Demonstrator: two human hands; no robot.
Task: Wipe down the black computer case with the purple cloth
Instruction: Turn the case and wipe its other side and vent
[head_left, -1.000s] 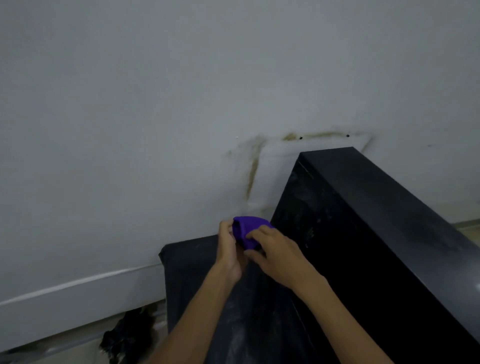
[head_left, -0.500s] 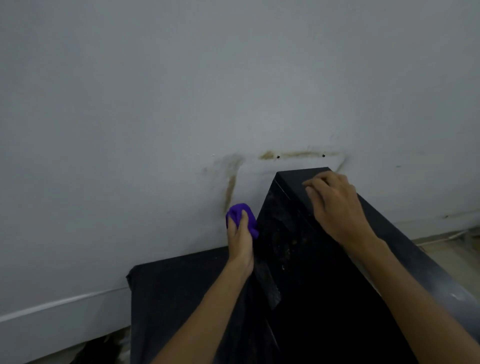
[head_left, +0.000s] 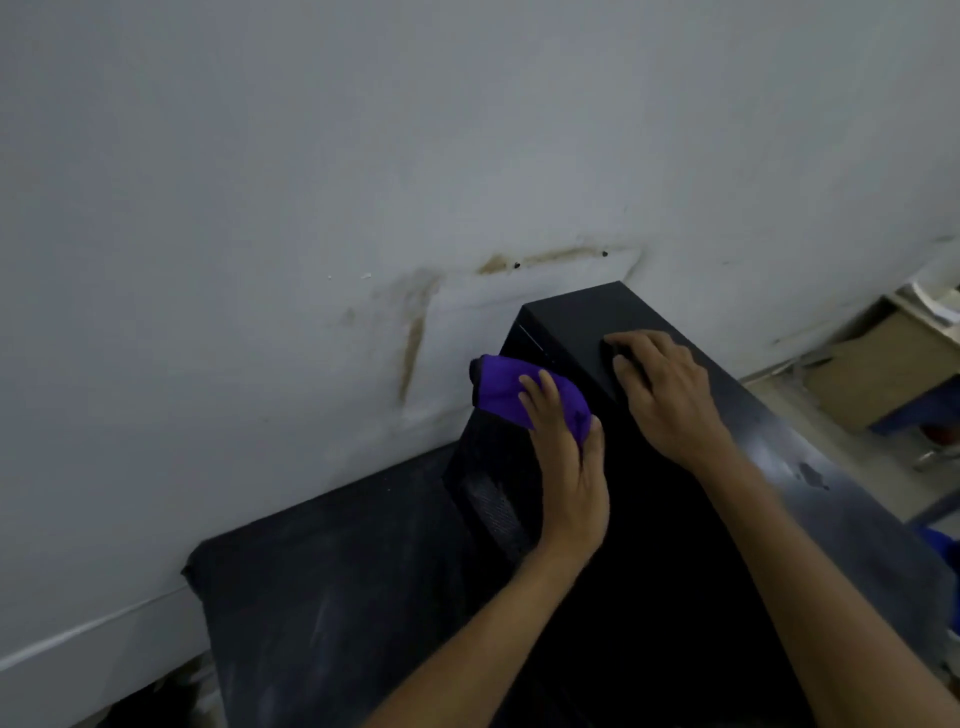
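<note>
left hand (head_left: 569, 457), at the middle of the frame, grips the bunched purple cloth (head_left: 511, 391) and presses it against the upper part of the black computer case's (head_left: 675, 597) left face. right hand (head_left: 662, 389), just right of centre, lies flat and empty on the case's top face near its far end, fingers spread. the case fills the lower right of the frame, standing against the stained white wall (head_left: 363, 182). a lower black surface (head_left: 322, 587) sits at lower left, dusty streaks showing on it.
</note>
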